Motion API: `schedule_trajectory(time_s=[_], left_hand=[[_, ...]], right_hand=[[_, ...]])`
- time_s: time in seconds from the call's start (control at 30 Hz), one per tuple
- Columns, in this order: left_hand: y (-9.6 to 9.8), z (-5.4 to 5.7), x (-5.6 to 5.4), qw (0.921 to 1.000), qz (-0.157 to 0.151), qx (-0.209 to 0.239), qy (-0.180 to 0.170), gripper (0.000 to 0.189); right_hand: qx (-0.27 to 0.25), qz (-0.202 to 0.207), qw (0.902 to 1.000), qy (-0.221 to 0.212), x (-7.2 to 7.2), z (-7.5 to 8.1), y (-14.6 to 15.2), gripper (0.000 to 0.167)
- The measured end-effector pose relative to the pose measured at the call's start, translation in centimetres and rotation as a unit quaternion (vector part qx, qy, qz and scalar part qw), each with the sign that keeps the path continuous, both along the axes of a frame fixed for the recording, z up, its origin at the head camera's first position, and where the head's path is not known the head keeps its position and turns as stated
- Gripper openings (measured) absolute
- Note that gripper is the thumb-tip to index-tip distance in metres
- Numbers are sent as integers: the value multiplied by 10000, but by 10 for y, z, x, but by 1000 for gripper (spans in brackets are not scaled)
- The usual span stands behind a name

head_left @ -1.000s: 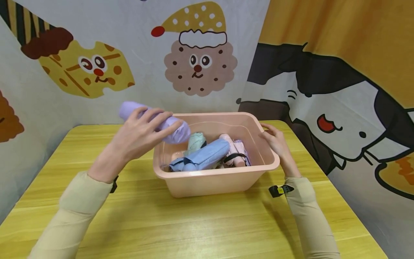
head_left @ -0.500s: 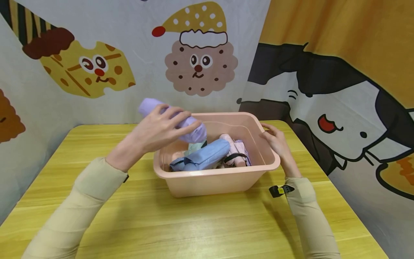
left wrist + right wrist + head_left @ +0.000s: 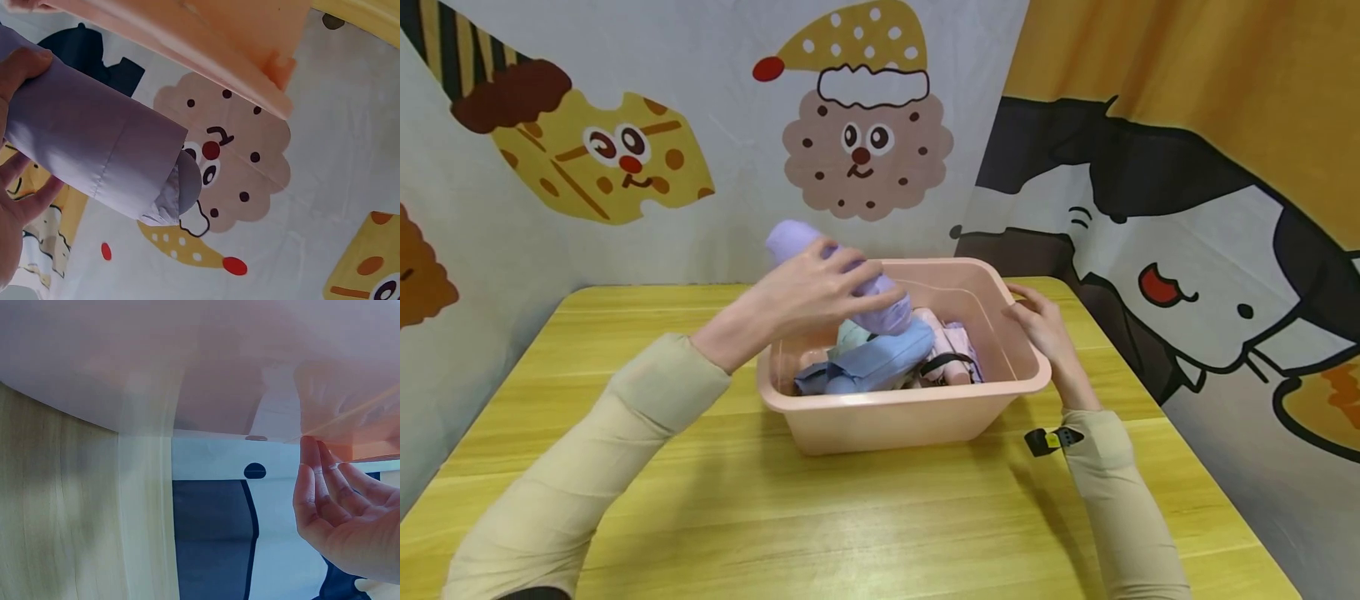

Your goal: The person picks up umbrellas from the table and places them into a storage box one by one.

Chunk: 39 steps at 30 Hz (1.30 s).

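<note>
My left hand (image 3: 812,287) holds a lilac folded umbrella (image 3: 880,312) in its fabric sleeve, tilted over the left half of a pink plastic tub (image 3: 880,421). Its lower right end overlaps a blue folded umbrella (image 3: 880,367) lying in the tub. The left wrist view shows the lilac sleeve (image 3: 106,137) up close, with a rounded grey-lilac end (image 3: 190,181) poking out and the thumb along one side. My right hand (image 3: 1041,329) grips the tub's right rim; in the right wrist view its curled fingers (image 3: 331,481) meet the tub's edge.
Inside the tub are also a mint-green folded bundle (image 3: 850,335) and pink folded umbrellas (image 3: 951,350) with a black strap. The tub stands on a yellow wood-grain table (image 3: 880,517). A cartoon-printed cloth (image 3: 730,225) hangs behind the table.
My left hand has carried the lilac umbrella to the right, from the tub's left edge to over its contents. The right hand and the tub have stayed in place.
</note>
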<state>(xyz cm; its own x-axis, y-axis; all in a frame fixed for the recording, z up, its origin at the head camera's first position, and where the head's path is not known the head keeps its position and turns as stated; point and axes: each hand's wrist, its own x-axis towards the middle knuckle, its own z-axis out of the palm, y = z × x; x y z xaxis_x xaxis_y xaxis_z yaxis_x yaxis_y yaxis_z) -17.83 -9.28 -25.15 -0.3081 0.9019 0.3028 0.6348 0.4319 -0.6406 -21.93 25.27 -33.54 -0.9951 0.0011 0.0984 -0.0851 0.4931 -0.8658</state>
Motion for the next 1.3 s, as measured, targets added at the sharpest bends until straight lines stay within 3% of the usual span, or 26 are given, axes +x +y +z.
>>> schedule_trajectory(time_s=[0.17, 0.5, 0.8, 0.93, 1.3], left_hand=[[11, 2, -2, 9988, 130, -260, -395, 82], [31, -1, -13, 9963, -94, -758, -392, 101], [47, -2, -24, 9938, -409, -987, -322, 61], [53, -1, -27, 9916, -411, -1184, -332, 60], [74, 3, -31, 9857, -591, -1381, -763, 58]], right_hand=[[18, -5, 10000, -23, 1, 1, 0, 52], [162, -65, 9998, 15, 2, 2, -2, 52], [108, -77, 9999, -9, 2, 2, -1, 53], [123, -92, 9999, 2, 1, 1, 0, 52], [206, -41, 9998, 33, 1, 1, -2, 52]])
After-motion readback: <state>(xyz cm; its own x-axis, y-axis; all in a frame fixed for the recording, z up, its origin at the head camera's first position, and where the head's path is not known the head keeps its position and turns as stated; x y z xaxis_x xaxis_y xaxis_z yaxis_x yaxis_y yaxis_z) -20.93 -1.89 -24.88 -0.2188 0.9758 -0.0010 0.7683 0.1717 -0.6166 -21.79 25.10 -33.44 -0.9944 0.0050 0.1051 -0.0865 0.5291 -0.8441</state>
